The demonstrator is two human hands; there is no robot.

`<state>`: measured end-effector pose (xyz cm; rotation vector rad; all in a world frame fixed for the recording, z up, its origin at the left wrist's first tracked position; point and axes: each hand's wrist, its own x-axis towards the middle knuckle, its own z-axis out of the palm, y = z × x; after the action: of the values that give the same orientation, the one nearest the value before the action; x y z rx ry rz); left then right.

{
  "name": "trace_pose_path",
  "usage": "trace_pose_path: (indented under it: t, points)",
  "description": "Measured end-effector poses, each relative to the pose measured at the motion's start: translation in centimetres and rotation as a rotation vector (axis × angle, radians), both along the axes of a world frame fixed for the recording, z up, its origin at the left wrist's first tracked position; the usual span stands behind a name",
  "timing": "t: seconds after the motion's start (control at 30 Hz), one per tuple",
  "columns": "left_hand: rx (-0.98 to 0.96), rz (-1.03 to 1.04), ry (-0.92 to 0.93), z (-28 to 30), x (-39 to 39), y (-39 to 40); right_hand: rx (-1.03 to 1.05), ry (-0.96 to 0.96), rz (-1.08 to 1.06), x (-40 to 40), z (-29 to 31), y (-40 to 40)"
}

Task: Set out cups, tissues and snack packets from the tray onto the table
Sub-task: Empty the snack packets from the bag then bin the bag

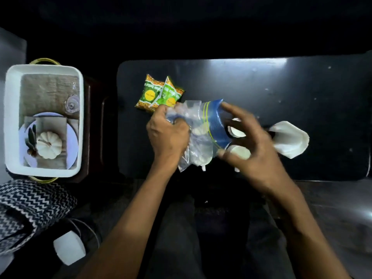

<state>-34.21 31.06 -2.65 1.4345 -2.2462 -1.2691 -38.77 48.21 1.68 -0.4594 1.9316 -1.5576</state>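
1. Both forearms reach in from the near edge of the black table (302,81), and the action is over its near middle.
2. Left hand (168,135) has its fingers curled tight, bunching the closed end of a clear zip bag (198,135).
3. That bag's long axis runs left to right, its blue mouth band facing the right hand (251,146).
4. Right hand is loose at the opening, fingers spread, gripping nothing I can make out.
5. White paper cups (239,133) sit just beyond the mouth, so the right hand is nearer.
6. Two green snack packets (159,94) already lie toward the far left corner.
7. White tray (12,117) stands well apart, left.
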Motion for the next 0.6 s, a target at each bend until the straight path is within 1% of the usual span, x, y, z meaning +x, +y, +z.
trace_pose_path:
  t: [0.03,0.1,0.13,0.17,0.2,0.23,0.27,0.37,0.4,0.47,0.5,0.57,0.6]
  points:
    - [0.028,-0.024,-0.012,0.3,-0.6,1.6,0.040,0.070,0.116,-0.1,0.0,0.8]
    - [0.136,-0.107,-0.038,0.5,-1.2,4.7,0.129,0.164,0.225,0.2,-0.1,2.5]
    - [0.266,-0.175,-0.061,0.7,-1.6,6.8,0.168,0.197,0.219,0.0,0.0,3.8]
    - [0.463,-0.233,-0.086,1.1,-1.9,8.9,0.191,0.214,0.193,-0.6,0.2,5.2]
    - [0.716,-0.239,-0.075,1.5,-2.5,11.3,0.183,0.226,0.140,-1.3,0.3,6.9]
    - [0.892,-0.228,-0.043,1.8,-3.2,13.8,0.159,0.249,0.067,-2.2,0.1,9.0]
    - [0.979,-0.226,0.032,1.9,-3.9,16.0,0.145,0.290,-0.024,-3.1,-0.2,11.0]
    - [1.003,-0.278,0.246,2.0,-7.4,24.3,0.207,0.395,-0.317,-6.0,-1.8,19.2]
    - [1.043,-0.328,0.276,1.9,-8.5,27.2,0.246,0.405,-0.426,-6.9,-2.4,22.2]
    - [1.073,-0.460,0.270,1.3,-10.4,32.8,0.340,0.338,-0.644,-8.3,-3.6,27.6]
    - [1.044,-0.525,0.241,1.0,-11.5,35.6,0.385,0.287,-0.727,-8.9,-4.1,30.4]
    - [0.935,-0.647,0.176,0.0,-13.8,40.9,0.462,0.218,-0.813,-9.7,-5.0,35.8]
    - [0.869,-0.694,0.140,-0.8,-14.9,42.8,0.467,0.171,-0.812,-9.9,-5.4,38.0]
